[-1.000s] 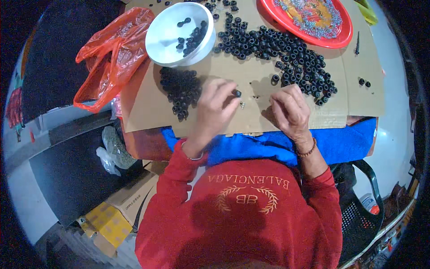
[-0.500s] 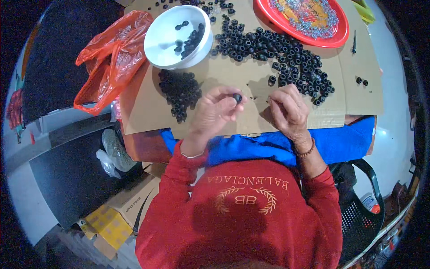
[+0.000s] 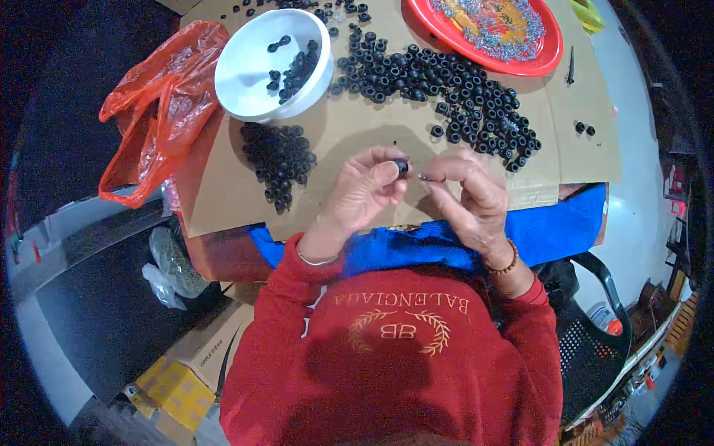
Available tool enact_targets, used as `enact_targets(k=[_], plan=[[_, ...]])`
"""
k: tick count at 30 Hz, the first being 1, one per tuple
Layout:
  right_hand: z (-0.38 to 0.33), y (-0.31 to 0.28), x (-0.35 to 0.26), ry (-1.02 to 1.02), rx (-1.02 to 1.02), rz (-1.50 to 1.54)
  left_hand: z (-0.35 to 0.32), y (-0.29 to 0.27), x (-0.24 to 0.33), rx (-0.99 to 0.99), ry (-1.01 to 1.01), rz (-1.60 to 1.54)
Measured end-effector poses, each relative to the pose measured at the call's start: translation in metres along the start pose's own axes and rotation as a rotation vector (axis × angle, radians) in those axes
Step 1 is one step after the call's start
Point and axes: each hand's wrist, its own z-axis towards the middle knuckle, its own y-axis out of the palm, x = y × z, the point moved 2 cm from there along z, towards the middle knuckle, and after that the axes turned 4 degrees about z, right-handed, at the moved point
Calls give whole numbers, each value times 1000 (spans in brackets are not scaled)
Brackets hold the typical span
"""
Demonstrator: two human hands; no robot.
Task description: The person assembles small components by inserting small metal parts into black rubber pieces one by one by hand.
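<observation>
Fingertips of your left hand [image 3: 364, 189] pinch a small black ring [image 3: 402, 166] above the cardboard sheet [image 3: 357, 134], bore turned right so your right hand [image 3: 468, 193], pinching a thin metal pin [image 3: 429, 178], can meet it; loose rings [image 3: 446, 85] lie far.

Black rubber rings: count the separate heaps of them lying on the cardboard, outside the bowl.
2. One small dense heap lies just below the white bowl; one long spread runs from the bowl toward the red plate. A few strays lie apart.
</observation>
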Motion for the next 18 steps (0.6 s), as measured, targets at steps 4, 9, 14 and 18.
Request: enact_targets(k=[4, 9, 14, 18], plan=[[3, 4, 2, -76, -39, -140, 0, 1, -4, -39, 42, -17], [4, 7, 7, -94, -72, -170, -1, 1, -3, -20, -28, 46], [-2, 6, 8, 147, -100, 130, -7, 0, -7, -18, -123, 125], [-7, 0, -5, 307, -248, 145, -17, 9, -14, -135, -252, 197]])
